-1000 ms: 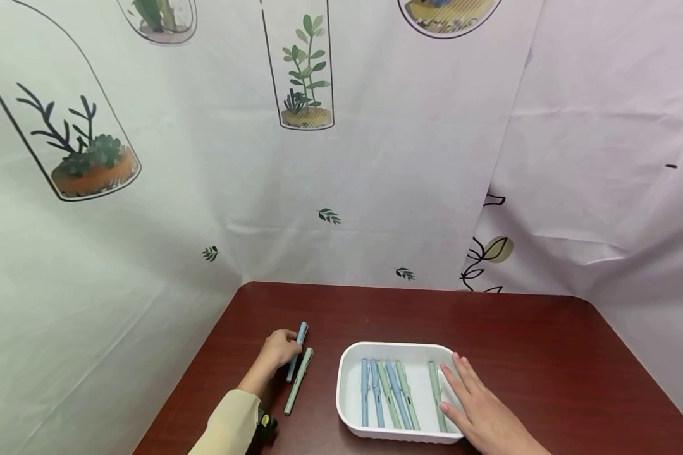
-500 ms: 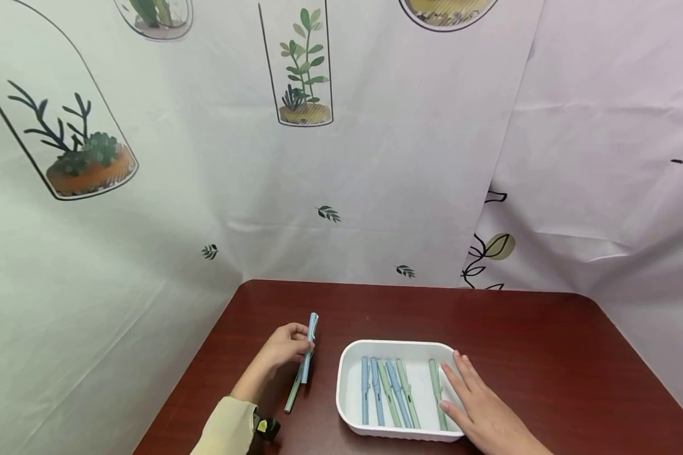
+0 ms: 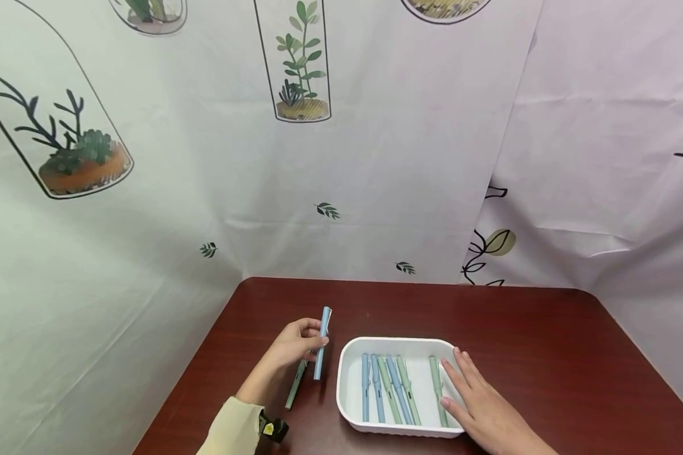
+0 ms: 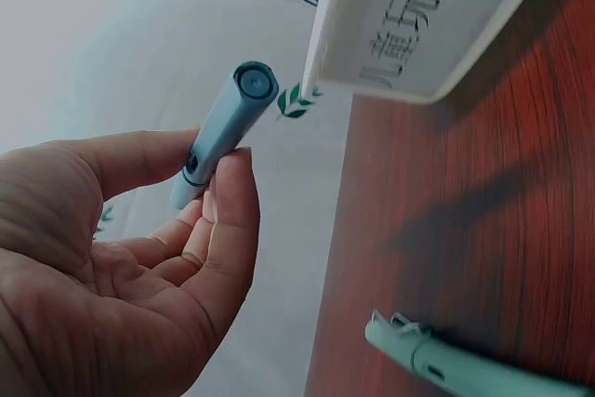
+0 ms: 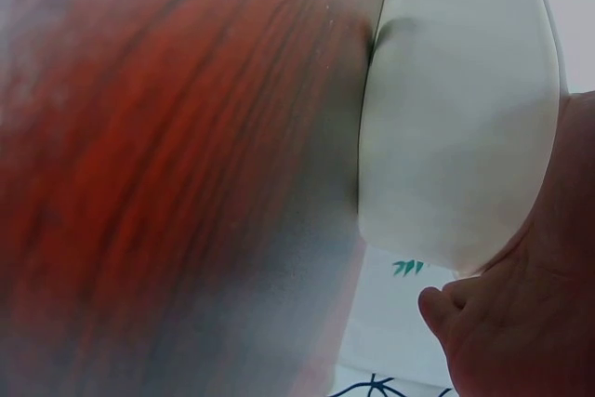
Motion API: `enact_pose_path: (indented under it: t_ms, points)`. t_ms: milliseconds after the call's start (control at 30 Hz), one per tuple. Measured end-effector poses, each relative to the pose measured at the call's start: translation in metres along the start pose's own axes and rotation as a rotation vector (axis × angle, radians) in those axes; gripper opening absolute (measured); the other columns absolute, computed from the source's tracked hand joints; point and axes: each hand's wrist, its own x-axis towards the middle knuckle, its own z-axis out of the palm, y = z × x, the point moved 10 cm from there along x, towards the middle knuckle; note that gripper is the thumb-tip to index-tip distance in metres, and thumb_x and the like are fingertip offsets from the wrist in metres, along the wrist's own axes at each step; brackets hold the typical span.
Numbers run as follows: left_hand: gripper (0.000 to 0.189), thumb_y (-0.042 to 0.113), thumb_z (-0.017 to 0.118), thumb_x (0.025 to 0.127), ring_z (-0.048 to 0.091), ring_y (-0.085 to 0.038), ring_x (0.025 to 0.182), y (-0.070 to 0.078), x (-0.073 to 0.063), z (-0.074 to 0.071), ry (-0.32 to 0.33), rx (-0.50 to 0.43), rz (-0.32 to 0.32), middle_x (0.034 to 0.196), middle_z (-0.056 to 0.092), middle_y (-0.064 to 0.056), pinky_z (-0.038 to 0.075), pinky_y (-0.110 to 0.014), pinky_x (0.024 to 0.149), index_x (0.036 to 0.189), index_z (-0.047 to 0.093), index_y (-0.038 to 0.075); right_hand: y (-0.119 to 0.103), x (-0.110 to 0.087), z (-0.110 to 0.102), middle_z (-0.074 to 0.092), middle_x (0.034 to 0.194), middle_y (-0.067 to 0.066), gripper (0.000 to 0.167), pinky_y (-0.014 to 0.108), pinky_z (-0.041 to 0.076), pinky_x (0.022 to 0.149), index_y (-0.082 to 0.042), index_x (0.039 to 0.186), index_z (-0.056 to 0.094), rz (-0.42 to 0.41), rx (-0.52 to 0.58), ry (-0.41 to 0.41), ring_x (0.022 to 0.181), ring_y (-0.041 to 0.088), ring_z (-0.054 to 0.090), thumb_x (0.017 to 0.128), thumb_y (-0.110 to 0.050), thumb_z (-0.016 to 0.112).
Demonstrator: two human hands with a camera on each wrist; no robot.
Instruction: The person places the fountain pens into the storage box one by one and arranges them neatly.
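My left hand (image 3: 296,343) pinches a blue pen (image 3: 322,344) between thumb and fingers, lifted above the table just left of the white tray (image 3: 398,431). In the left wrist view the blue pen (image 4: 228,123) points its round end toward the camera. A green pen (image 3: 297,383) lies on the table below that hand, partly hidden by it in the head view. My right hand (image 3: 486,404) rests with straight fingers on the tray's right rim. Inside the tray lie several blue and green pens, among them a green pen (image 3: 437,388) near the right hand.
The dark red wooden table (image 3: 575,354) ends at a white cloth backdrop (image 3: 398,170) printed with plants. A dark band with a small device (image 3: 274,428) sits on the left wrist. Dark printed characters (image 4: 409,16) mark the tray's side.
The left hand has picked the blue pen up off the table and carried it right, past the green pen toward the tray. The right hand stays at the tray's rim.
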Motion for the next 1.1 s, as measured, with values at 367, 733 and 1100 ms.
enact_pose_path:
  t_ms: [367,733,1100]
  points:
    - [0.055,0.005,0.073,0.090,0.063,-0.018,0.074,0.011,-0.002,0.014,-0.016,-0.079,0.029,0.093,0.060,-0.012,0.061,-0.039,0.064,0.138,0.049,-0.004,-0.001,0.002,0.000,0.031,0.164,0.014,0.065,0.052,0.046,0.105,-0.016,0.154,0.046,0.004,0.008,-0.019,0.150,0.033,0.032,0.099,-0.049,0.061]
    - [0.057,0.004,0.073,0.091,0.064,-0.017,0.075,0.018,-0.007,0.029,0.020,-0.112,0.043,0.097,0.061,-0.013,0.061,-0.040,0.064,0.140,0.046,-0.004,-0.002,0.002,-0.001,0.030,0.164,0.016,0.066,0.052,0.045,0.106,-0.015,0.154,0.045,-0.007,0.021,-0.019,0.150,0.035,0.031,0.099,-0.048,0.061]
    - [0.057,0.001,0.072,0.090,0.060,-0.015,0.077,0.022,-0.012,0.053,0.018,-0.162,0.064,0.099,0.055,-0.010,0.061,-0.037,0.061,0.139,0.044,-0.005,-0.003,0.001,-0.001,0.031,0.164,0.015,0.066,0.052,0.044,0.107,-0.015,0.154,0.045,-0.020,0.019,0.000,0.156,0.016,0.010,0.099,-0.047,0.061]
